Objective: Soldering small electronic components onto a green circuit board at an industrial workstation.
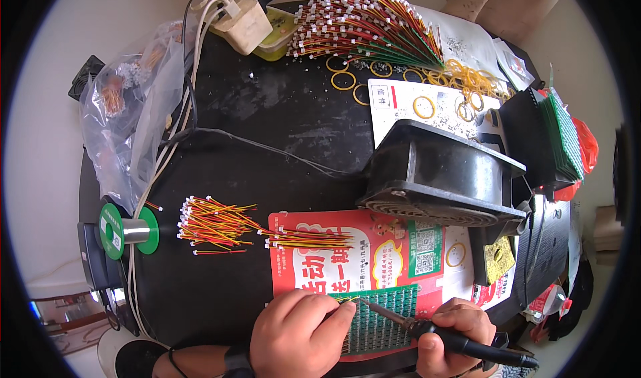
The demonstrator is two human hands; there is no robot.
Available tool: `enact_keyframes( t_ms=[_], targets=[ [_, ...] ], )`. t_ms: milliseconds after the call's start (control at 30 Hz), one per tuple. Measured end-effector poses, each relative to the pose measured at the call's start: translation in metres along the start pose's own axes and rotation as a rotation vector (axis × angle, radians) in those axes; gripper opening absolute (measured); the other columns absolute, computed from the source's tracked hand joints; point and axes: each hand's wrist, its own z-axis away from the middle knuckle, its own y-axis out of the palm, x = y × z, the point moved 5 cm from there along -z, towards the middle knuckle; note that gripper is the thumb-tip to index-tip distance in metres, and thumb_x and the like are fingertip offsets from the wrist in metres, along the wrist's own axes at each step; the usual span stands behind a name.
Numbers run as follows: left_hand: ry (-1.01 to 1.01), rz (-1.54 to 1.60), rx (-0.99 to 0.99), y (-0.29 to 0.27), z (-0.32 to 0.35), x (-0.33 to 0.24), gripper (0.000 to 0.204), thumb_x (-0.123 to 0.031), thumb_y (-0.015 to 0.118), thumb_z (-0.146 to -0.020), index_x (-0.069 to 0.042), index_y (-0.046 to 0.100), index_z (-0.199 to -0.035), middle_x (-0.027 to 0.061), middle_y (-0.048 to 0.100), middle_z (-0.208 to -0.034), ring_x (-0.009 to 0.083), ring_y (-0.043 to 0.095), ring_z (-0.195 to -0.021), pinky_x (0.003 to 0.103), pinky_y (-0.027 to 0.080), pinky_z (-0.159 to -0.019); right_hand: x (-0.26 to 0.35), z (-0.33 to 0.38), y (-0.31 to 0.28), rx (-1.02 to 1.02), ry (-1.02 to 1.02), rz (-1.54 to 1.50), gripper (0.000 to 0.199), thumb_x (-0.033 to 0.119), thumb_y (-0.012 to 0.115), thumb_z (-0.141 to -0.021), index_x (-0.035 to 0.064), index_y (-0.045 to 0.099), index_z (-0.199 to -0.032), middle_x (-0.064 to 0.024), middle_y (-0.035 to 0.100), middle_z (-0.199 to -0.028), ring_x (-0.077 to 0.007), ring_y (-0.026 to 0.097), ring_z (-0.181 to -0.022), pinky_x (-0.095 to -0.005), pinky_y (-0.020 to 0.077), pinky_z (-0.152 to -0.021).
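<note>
Wire (348,299), thin and yellow, pokes from my pinching left hand (297,334), over a flat green circuit board (384,331) at the frame's bottom middle. My right hand (466,321), at the bottom right, holds a black pen-shaped soldering iron (454,341), its metal tip (384,310) near the wire.

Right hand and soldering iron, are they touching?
Touching. The head view shows it: the right hand's thumb and fingers close around the black handle of the soldering iron, with no gap between.
</note>
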Motion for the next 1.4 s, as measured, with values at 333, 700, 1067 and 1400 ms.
enact_keyframes(
  t_ms=[333, 700, 1067, 1400],
  targets=[
    [0.068, 0.061, -0.033, -0.003, -0.004, -0.005, 0.013, 0.005, 0.069, -0.077, 0.001, 0.069, -0.089, 0.0098, 0.058, -0.08, 0.0285, 0.06, -0.072, 0.038, 0.051, -0.066, 0.006, -0.003, 0.002, -0.032, -0.055, -0.001, 0.024, 0.009, 0.071, -0.093, -0.0089, 0.056, -0.1, -0.0161, 0.061, -0.069, -0.0206, 0.057, -0.053, -0.0305, 0.0446, -0.05],
    [0.052, 0.045, -0.023, -0.003, -0.004, -0.005, 0.012, 0.004, 0.07, -0.078, 0.0, 0.069, -0.089, 0.0098, 0.058, -0.08, 0.0286, 0.06, -0.073, 0.038, 0.051, -0.066, 0.005, 0.0, -0.002, -0.062, -0.076, -0.055, 0.023, 0.009, 0.07, -0.094, -0.0084, 0.056, -0.101, -0.0154, 0.061, -0.07, -0.0205, 0.058, -0.055, -0.0309, 0.0458, -0.051],
    [0.009, 0.024, 0.016, 0.001, -0.002, 0.002, 0.016, -0.005, 0.075, -0.074, -0.005, 0.077, -0.09, 0.0024, 0.061, -0.081, 0.02, 0.064, -0.073, 0.033, 0.055, -0.063, 0.007, -0.004, 0.001, -0.036, -0.073, -0.014, 0.022, 0.007, 0.069, -0.093, -0.0084, 0.056, -0.1, -0.0161, 0.061, -0.07, -0.0202, 0.057, -0.053, -0.0311, 0.0449, -0.05],
    [0.004, 0.049, 0.023, 0.002, 0.0, 0.004, 0.019, -0.005, 0.075, -0.072, -0.005, 0.077, -0.09, 0.0027, 0.061, -0.082, 0.0208, 0.064, -0.074, 0.034, 0.055, -0.065, 0.007, -0.005, 0.001, -0.024, -0.066, 0.006, 0.023, 0.008, 0.071, -0.092, -0.0078, 0.056, -0.1, -0.0166, 0.061, -0.07, -0.0228, 0.058, -0.053, -0.0319, 0.0459, -0.05]
  ],
)
